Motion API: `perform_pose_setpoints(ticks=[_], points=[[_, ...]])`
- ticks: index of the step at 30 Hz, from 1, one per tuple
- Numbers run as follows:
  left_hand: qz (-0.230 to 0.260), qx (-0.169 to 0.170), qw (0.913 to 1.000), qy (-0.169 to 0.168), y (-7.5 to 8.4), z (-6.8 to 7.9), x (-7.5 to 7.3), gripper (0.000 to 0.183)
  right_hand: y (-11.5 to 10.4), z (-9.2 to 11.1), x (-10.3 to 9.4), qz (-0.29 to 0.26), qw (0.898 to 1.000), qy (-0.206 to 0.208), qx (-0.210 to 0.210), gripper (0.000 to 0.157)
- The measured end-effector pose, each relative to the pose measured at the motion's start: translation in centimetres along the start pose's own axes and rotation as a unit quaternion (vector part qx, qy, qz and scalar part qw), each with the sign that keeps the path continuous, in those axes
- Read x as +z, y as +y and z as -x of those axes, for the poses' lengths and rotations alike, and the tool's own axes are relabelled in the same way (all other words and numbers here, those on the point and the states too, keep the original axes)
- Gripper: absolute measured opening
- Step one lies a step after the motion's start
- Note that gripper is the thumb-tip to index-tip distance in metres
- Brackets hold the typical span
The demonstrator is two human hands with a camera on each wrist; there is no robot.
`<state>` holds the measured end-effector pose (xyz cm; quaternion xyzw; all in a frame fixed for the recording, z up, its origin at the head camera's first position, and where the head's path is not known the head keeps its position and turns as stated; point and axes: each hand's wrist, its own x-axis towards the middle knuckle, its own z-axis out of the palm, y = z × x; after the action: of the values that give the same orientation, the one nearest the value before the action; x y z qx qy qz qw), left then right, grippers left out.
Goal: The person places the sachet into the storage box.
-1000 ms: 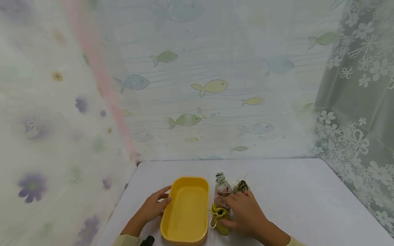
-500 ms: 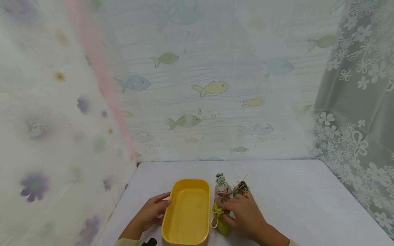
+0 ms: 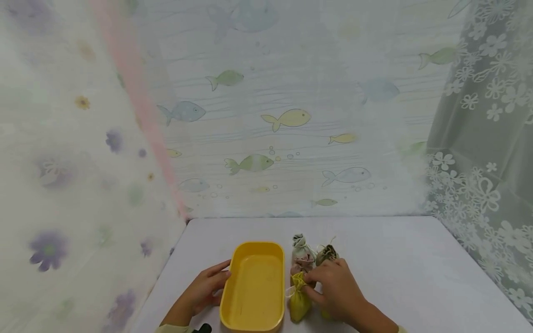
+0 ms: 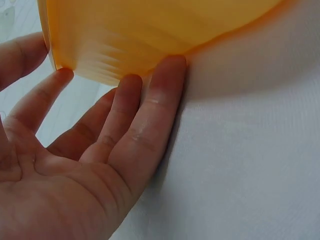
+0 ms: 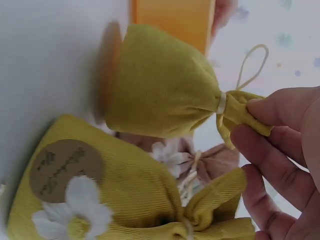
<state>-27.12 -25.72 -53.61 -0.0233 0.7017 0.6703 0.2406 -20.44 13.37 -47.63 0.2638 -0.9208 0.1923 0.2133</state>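
My right hand (image 3: pixel 339 289) pinches the gathered neck of a small yellow drawstring pouch (image 5: pixel 160 80) between thumb and fingers. The pouch hangs from its neck, its cord loop sticking out, beside the tray's right wall. Below it in the right wrist view lies a second yellow pouch (image 5: pixel 135 185) with a white cloth flower and a round brown tag; the hand mostly hides this one in the head view. My left hand (image 3: pixel 204 289) touches the left side of a yellow plastic tray (image 3: pixel 253 291). Its fingers are extended, fingertips against the outer wall (image 4: pixel 125 40) and rim.
Beyond the right hand stand a pale grey pouch (image 3: pixel 299 247), a pink pouch (image 3: pixel 303 262) and a dark olive pouch (image 3: pixel 327 254). The white-covered table (image 3: pixel 395 259) extends right. Fish-print cloth (image 3: pixel 291 138) hangs behind, with flowered curtains on both sides.
The right hand has taken the nearer yellow pouch by its neck and raised it upright, shifting it slightly. The left hand stays against the tray.
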Motion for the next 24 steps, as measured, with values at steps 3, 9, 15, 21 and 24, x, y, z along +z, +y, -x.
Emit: perform_pose_setpoints(ticks=[3, 9, 15, 21, 24], points=[[0.007, 0.000, 0.9999, -0.008, -0.1, 0.1, 0.0, 0.077, -0.1, -0.2, -0.4, -0.012, 1.000, 0.000, 0.009, 0.015], [0.004, 0.005, 0.9999, -0.014, -0.1, 0.5, 0.1, 0.074, -0.4, -1.1, -1.2, -0.025, 0.999, 0.032, 0.005, 0.023], [0.007, 0.016, 0.9995, -0.026, -0.2, 0.5, 0.3, 0.073, -0.8, -2.1, -2.2, -0.025, 0.998, 0.053, -0.001, 0.027], [0.008, 0.018, 0.9995, -0.025, -0.3, 0.6, 0.2, 0.072, -1.3, -3.3, -2.3, -0.031, 0.996, 0.082, -0.014, 0.026], [0.007, 0.019, 0.9995, -0.023, -0.3, 0.6, 0.2, 0.072, -1.8, -4.1, -2.3, -0.031, 0.995, 0.093, -0.026, 0.026]])
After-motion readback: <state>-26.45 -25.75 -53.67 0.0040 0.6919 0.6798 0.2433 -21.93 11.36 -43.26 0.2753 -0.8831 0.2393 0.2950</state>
